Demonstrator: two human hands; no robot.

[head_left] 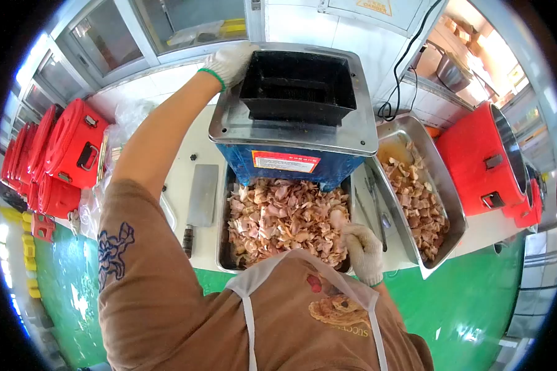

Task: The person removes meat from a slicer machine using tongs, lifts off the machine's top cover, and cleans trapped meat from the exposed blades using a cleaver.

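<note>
One heap of sliced raw meat [284, 216], pale pink, lying loose in a deep metal tray [223, 250] on the bench [184, 162], partly beneath a machine.

One right hand [364, 252], in a pale knitted glove, at the tray's right edge, just beside the meat; fingers bent, but whether they close on a piece cannot be told.

One machine with a blue body [223, 157] and a steel top plate [232, 127]; a red and white label [286, 162] on the side facing the person.

One black rectangular hopper [297, 110], open at the top, on that plate.

One left hand [230, 65], gloved likewise with a green cuff, at the hopper's upper left corner and well apart from the right hand; its grip cannot be told.

One cleaver [202, 196], flat on the bench left of the tray, dark handle toward the person.

Several long utensils [374, 201], right of the tray.

One second metal tray [438, 162], set at a slant farther right, with more meat pieces [414, 207] and some liquid.

One large red container [479, 157], open, beyond it.

Several red lidded containers [71, 145], stacked at far left.

One black cord [407, 55], hanging against the wall.

One green floor [458, 309], shiny.
</note>
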